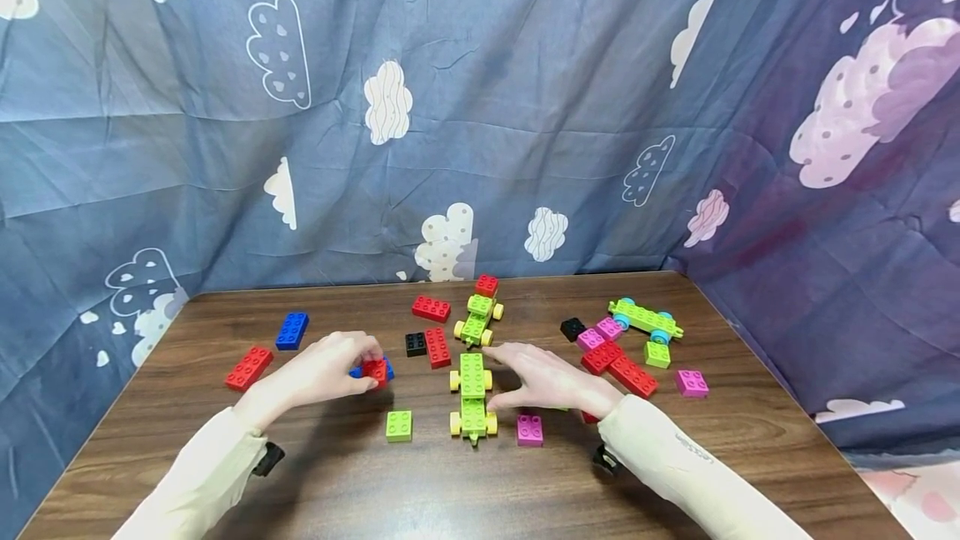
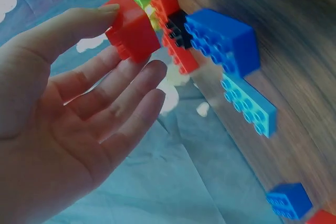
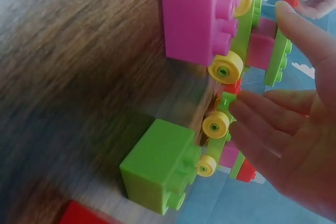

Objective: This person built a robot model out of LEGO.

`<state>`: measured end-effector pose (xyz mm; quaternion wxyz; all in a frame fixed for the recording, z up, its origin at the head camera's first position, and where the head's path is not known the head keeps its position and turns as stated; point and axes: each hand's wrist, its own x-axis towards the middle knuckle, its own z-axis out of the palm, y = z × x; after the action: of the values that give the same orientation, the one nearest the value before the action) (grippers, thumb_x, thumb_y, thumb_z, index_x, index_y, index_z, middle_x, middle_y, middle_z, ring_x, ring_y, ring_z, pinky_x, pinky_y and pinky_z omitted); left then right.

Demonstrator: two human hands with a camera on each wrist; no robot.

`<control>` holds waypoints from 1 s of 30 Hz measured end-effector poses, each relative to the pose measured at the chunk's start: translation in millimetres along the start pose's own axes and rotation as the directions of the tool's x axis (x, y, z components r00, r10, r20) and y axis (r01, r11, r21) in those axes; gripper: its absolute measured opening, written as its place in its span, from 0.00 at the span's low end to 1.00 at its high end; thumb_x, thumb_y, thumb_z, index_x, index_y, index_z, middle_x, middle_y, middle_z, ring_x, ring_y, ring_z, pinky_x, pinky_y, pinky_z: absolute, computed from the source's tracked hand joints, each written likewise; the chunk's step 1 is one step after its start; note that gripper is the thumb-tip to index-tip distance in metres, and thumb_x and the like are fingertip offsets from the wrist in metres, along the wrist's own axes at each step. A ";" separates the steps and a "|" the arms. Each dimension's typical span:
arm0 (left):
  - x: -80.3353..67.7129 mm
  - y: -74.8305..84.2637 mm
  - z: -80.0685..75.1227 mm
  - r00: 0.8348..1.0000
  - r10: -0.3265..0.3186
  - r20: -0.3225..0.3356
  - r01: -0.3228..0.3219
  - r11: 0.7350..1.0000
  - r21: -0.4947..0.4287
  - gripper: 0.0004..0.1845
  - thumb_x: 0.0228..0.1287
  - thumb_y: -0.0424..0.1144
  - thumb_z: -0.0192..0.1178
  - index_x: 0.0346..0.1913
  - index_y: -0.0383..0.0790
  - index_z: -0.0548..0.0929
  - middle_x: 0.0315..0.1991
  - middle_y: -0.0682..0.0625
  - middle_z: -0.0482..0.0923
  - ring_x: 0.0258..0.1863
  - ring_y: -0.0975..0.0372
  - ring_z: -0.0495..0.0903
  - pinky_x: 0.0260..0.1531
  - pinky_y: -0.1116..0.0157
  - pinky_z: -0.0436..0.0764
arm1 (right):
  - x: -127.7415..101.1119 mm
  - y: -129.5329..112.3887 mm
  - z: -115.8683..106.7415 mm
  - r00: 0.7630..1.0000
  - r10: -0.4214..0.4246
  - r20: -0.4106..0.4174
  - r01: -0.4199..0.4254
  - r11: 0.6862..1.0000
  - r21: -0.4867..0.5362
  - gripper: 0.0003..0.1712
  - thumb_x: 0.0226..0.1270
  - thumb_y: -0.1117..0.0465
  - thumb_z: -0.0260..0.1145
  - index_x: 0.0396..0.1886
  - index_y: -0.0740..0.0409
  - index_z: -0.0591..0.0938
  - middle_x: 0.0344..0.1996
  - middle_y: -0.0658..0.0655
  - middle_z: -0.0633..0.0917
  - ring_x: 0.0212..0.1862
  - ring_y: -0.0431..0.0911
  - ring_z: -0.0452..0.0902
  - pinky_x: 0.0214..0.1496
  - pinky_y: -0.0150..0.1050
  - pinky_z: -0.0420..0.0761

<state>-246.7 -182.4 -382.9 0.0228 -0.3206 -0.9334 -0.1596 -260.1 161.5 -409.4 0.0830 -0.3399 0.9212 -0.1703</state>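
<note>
My left hand (image 1: 322,365) pinches a red brick (image 2: 134,27) between thumb and fingertips. Blue bricks (image 2: 223,40) lie on the table beyond it, one partly hidden behind the red brick in the head view. At the table's middle stands a lime-green wheeled vehicle (image 1: 472,373) with yellow wheels. A pink brick (image 3: 261,45) in its body supports a raised green plate (image 3: 278,59). My right hand (image 1: 551,377) is at the vehicle's right side, fingers loosely extended and holding nothing. Its thumb tip overlaps the end of the green plate in the right wrist view.
Behind stands another wheeled vehicle (image 1: 477,323) carrying a red brick (image 1: 486,285). Red bricks (image 1: 437,348) and a black brick (image 1: 416,344) lie nearby. A blue-wheeled base (image 1: 645,319) sits back right. In front are a green brick (image 1: 399,426) and a pink brick (image 1: 529,430).
</note>
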 end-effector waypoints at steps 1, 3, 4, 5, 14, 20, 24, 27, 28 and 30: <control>2.2 1.4 0.7 1.000 0.006 -0.001 -0.006 1.000 0.002 0.12 0.55 0.41 0.73 0.39 0.43 0.83 0.33 0.54 0.81 0.32 0.65 0.78 0.33 0.68 0.78 | -0.2 0.4 0.1 1.000 -0.004 0.003 0.004 1.000 -0.004 0.47 0.59 0.38 0.71 0.72 0.57 0.69 0.68 0.59 0.75 0.70 0.54 0.70 0.69 0.54 0.72; 6.8 4.9 2.3 1.000 0.020 -0.005 -0.020 1.000 -0.003 0.11 0.55 0.41 0.72 0.39 0.43 0.83 0.34 0.55 0.81 0.32 0.65 0.77 0.33 0.67 0.78 | -0.3 1.1 0.2 1.000 -0.015 0.012 0.016 1.000 -0.012 0.47 0.58 0.38 0.72 0.71 0.58 0.70 0.67 0.59 0.77 0.68 0.53 0.72 0.69 0.52 0.73; 9.3 7.0 3.3 1.000 0.027 -0.006 -0.027 1.000 -0.006 0.11 0.56 0.41 0.72 0.39 0.44 0.83 0.34 0.55 0.81 0.32 0.65 0.77 0.33 0.67 0.78 | -0.3 1.4 0.3 1.000 -0.025 0.017 0.025 1.000 -0.016 0.47 0.58 0.38 0.72 0.70 0.59 0.71 0.66 0.58 0.77 0.68 0.52 0.73 0.68 0.52 0.74; 11.8 9.0 4.5 0.999 0.034 -0.007 -0.034 0.999 -0.009 0.11 0.56 0.41 0.72 0.39 0.44 0.83 0.34 0.55 0.81 0.33 0.64 0.77 0.34 0.67 0.78 | -0.4 1.7 0.4 0.999 -0.032 0.024 0.032 0.999 -0.017 0.47 0.57 0.38 0.72 0.70 0.59 0.72 0.66 0.58 0.78 0.67 0.52 0.74 0.68 0.51 0.74; 35.2 32.6 11.7 0.994 0.105 -0.035 -0.106 0.994 -0.035 0.12 0.57 0.40 0.72 0.39 0.38 0.83 0.34 0.50 0.84 0.33 0.60 0.82 0.35 0.69 0.81 | -0.6 3.0 3.5 0.997 -0.050 0.063 0.051 0.999 -0.018 0.46 0.53 0.38 0.75 0.67 0.59 0.75 0.63 0.56 0.80 0.64 0.49 0.77 0.65 0.49 0.77; 50.1 44.0 13.3 0.995 0.079 -0.065 -0.085 0.992 -0.092 0.13 0.58 0.39 0.72 0.42 0.37 0.83 0.37 0.48 0.85 0.35 0.59 0.83 0.36 0.68 0.82 | -1.9 1.7 4.5 0.997 -0.056 0.053 0.059 0.997 -0.058 0.47 0.50 0.38 0.77 0.65 0.59 0.76 0.62 0.56 0.81 0.63 0.50 0.77 0.65 0.50 0.77; 59.3 52.4 17.0 0.994 0.076 -0.083 -0.085 0.990 -0.113 0.13 0.59 0.40 0.71 0.44 0.38 0.84 0.39 0.49 0.85 0.36 0.60 0.83 0.38 0.68 0.82 | -3.0 1.3 6.1 0.997 -0.056 0.056 0.060 0.995 -0.077 0.46 0.49 0.39 0.78 0.64 0.57 0.77 0.62 0.54 0.80 0.63 0.49 0.77 0.66 0.50 0.77; 65.3 57.9 20.5 0.991 0.101 -0.083 -0.110 0.988 -0.112 0.13 0.59 0.40 0.71 0.44 0.38 0.84 0.38 0.49 0.85 0.36 0.61 0.82 0.38 0.68 0.82 | -3.3 1.9 7.2 0.997 -0.057 0.052 0.062 0.994 -0.092 0.45 0.49 0.39 0.78 0.64 0.56 0.77 0.61 0.53 0.80 0.63 0.48 0.77 0.65 0.49 0.77; 67.0 59.6 21.4 0.990 0.112 -0.080 -0.121 0.986 -0.113 0.13 0.60 0.40 0.71 0.44 0.38 0.84 0.38 0.49 0.85 0.36 0.60 0.81 0.38 0.67 0.81 | -3.3 2.1 7.4 0.997 -0.059 0.051 0.064 0.993 -0.097 0.44 0.49 0.39 0.78 0.64 0.56 0.78 0.61 0.53 0.80 0.63 0.48 0.77 0.64 0.49 0.78; 69.8 63.1 22.9 0.989 0.128 -0.075 -0.136 0.983 -0.124 0.13 0.60 0.40 0.70 0.44 0.37 0.84 0.38 0.49 0.85 0.35 0.60 0.81 0.38 0.67 0.81 | -3.1 2.7 8.0 0.997 -0.061 0.046 0.066 0.993 -0.098 0.44 0.50 0.39 0.78 0.63 0.56 0.78 0.60 0.53 0.81 0.62 0.48 0.77 0.63 0.49 0.78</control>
<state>-262.5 -87.1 -376.6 0.0437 -0.3771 -0.8965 -0.2284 -257.2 163.3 -417.7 0.0803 -0.3763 0.9152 -0.1195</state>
